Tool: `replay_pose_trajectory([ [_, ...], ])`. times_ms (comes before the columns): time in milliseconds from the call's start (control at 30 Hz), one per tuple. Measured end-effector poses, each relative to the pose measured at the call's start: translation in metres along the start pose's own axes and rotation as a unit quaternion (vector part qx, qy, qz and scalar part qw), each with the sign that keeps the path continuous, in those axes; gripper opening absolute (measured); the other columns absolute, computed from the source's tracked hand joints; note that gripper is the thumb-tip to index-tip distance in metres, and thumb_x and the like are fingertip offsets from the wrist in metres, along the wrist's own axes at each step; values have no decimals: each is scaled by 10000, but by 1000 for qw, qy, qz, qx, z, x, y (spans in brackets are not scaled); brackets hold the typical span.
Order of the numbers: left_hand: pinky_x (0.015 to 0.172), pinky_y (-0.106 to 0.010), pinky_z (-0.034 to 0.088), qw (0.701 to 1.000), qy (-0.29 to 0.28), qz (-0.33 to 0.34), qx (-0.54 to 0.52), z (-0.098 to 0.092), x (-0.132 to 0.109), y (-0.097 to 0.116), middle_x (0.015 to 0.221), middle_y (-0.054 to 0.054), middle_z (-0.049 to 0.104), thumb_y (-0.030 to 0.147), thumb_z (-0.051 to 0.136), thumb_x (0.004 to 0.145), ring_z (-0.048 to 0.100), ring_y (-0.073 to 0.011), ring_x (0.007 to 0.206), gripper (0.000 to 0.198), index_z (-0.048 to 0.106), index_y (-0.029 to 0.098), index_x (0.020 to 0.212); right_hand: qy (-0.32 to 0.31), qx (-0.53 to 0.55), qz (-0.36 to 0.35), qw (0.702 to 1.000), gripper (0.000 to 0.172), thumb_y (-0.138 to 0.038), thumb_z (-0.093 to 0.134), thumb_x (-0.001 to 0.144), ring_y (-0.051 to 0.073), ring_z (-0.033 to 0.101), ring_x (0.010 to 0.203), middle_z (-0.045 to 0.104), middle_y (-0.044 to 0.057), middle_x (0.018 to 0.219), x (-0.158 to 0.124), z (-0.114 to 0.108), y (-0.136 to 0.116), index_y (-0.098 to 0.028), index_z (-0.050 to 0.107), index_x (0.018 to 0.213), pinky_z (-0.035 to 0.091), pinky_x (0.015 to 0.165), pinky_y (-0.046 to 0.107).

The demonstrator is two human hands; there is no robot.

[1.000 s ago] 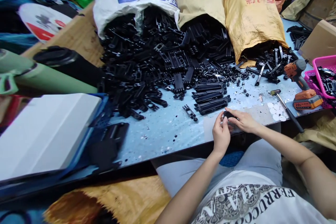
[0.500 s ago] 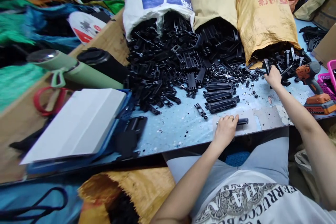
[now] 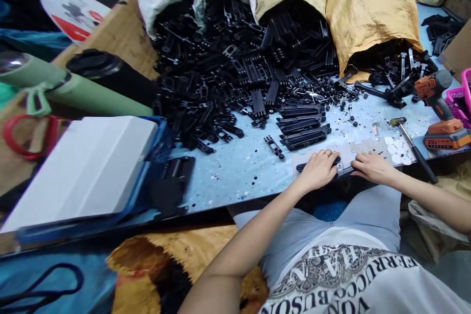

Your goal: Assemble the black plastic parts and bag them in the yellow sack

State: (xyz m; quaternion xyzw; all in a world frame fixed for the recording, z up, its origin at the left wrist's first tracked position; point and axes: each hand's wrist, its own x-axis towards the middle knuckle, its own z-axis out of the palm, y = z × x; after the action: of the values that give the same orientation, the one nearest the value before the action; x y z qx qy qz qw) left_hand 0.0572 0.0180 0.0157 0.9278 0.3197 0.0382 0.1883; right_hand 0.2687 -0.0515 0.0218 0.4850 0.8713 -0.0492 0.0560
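Observation:
At the bench's front edge, my left hand (image 3: 319,170) is closed over a long black plastic part (image 3: 300,168), whose rounded end sticks out on the left. Beside it, my right hand (image 3: 371,167) has its fingers bent onto a dark strip-shaped part (image 3: 346,171) in the gap between the hands. Whether the two black pieces are joined I cannot tell, since the fingers cover much of them. Just behind the hands lies a row of several similar long black parts (image 3: 305,130). A smaller black link piece (image 3: 274,147) rests to the left.
A hammer (image 3: 414,149) and an orange cordless driver (image 3: 441,108) lie at the right, near white round discs (image 3: 398,151). Sacks spill a heap of black parts (image 3: 235,68) across the back. A white box (image 3: 88,167) and green tumbler (image 3: 95,91) occupy the left.
My right hand has come from the pile by the orange sack to the front edge, beside my left hand. The hammer is now uncovered. The view has shifted somewhat.

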Motion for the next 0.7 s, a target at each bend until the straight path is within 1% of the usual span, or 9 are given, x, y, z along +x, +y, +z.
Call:
replay_pose_trajectory([
  [33,880,-391,387,1000,3,2,-4,1,0,0,1101,-94,557,389,489,853,509,-250,1017,391,479,188,1188,9,-4,10,1000,340,-433,336,954,169,521,791,568,68,877,1,2,-1,-174,557,950,298,659,273],
  [100,877,-405,391,1000,13,2,-16,3,-2,1,1106,-107,553,562,569,754,511,-275,1023,563,480,181,1159,24,-7,24,999,340,-433,342,953,169,518,786,578,72,877,1,2,-4,-175,563,957,286,638,273],
  [167,860,-400,402,999,23,-11,-29,6,-4,0,1092,-109,558,642,618,662,526,-283,1005,676,476,180,1135,26,-5,28,999,338,-434,349,951,167,521,771,590,70,869,2,-1,-9,-177,568,953,271,610,274],
  [233,846,-392,409,999,31,-21,-39,8,-5,-1,1079,-103,565,644,638,639,537,-280,989,687,471,182,1121,22,0,31,999,338,-434,348,952,164,528,755,600,62,856,2,-4,-14,-180,572,944,257,587,275],
  [367,828,-383,413,999,34,-9,-40,8,-6,-2,1074,-98,564,629,652,638,537,-276,992,687,457,196,1135,27,14,46,998,373,-445,316,959,163,536,758,613,63,843,2,-10,-20,-177,575,950,252,575,273],
  [567,846,-384,415,999,26,3,-37,7,-5,-2,1048,-89,566,713,642,567,544,-277,987,750,485,204,1096,28,12,20,999,376,-437,320,961,156,528,745,614,62,822,-4,-18,-20,-175,589,941,249,582,281],
  [633,820,-377,430,998,35,-2,-43,7,-5,-3,1026,-88,578,711,630,587,562,-271,956,729,484,197,1082,43,0,26,999,377,-431,316,963,160,523,747,615,61,821,-4,-19,-21,-175,593,953,242,585,290],
  [700,782,-365,446,997,57,-9,-49,7,-6,-4,1000,-89,591,690,619,624,580,-265,925,694,476,186,1080,62,-17,35,997,361,-400,313,969,166,515,753,617,66,825,-3,-20,-23,-174,593,981,235,591,302],
])
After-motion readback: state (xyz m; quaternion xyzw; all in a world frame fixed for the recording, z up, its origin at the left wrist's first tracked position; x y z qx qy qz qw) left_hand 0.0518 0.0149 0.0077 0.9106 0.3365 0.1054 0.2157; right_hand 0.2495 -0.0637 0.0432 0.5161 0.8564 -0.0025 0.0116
